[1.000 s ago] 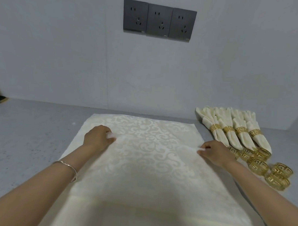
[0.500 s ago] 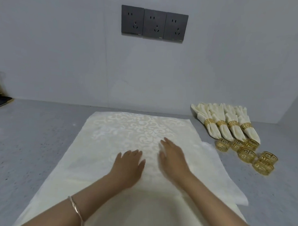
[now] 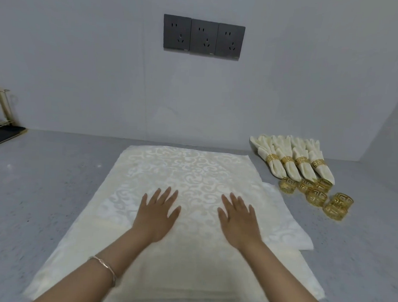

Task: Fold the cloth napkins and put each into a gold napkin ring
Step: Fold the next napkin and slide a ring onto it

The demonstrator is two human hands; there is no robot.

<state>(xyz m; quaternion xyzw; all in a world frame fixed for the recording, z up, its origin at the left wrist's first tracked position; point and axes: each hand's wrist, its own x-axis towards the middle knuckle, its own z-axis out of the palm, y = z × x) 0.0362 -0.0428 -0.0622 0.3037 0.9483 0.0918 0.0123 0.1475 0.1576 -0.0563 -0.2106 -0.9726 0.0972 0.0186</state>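
Note:
A cream cloth napkin (image 3: 183, 170) with a swirl pattern lies spread flat on top of a stack of napkins on the grey counter (image 3: 46, 179). My left hand (image 3: 156, 215) lies flat on it, fingers straight and spread. My right hand (image 3: 238, 220) presses flat on the napkin a hand's width to the right. Several folded napkins in gold rings (image 3: 292, 161) lie in a row at the back right. Several loose gold napkin rings (image 3: 316, 195) sit just in front of that row.
The wall (image 3: 105, 79) with three dark sockets (image 3: 203, 37) rises behind the counter. A gold wire rack on a dark tray (image 3: 2, 126) stands at the far left edge. A lower napkin's corner (image 3: 298, 240) sticks out on the right.
Both hands let go of the napkin's side edges, came to its middle, and have now slid apart, flat on the cloth. The view has shifted slightly.

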